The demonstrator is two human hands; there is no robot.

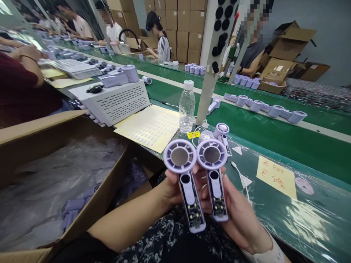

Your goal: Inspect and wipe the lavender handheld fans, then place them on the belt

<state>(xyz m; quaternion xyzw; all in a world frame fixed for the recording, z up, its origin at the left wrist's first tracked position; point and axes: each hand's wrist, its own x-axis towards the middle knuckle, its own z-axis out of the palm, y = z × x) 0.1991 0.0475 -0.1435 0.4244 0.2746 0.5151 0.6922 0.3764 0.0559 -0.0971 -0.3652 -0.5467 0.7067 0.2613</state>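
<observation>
Two purple handheld fans stand side by side in front of me, round heads up and clear-fronted handles down. My left hand (174, 188) is closed around the left handheld fan (191, 199) from behind and the side. Around the right handheld fan (216, 186) my right hand (236, 206) is closed, its fingers partly hidden behind the handle. The two heads touch or nearly touch at their rims. Small circuit parts show through the lower handles. Just beyond them, another small fan (222, 128) lies on the bench beside a white cable (241, 177).
An open carton (115, 160) with plastic bags and purple parts stands at my left. On the bench are a clear bottle (187, 109), a yellow sticker sheet (153, 126), a grey metal box (120, 100) and a handwritten note (276, 177). Several fans lie along the green conveyor (323, 146); co-workers sit beyond.
</observation>
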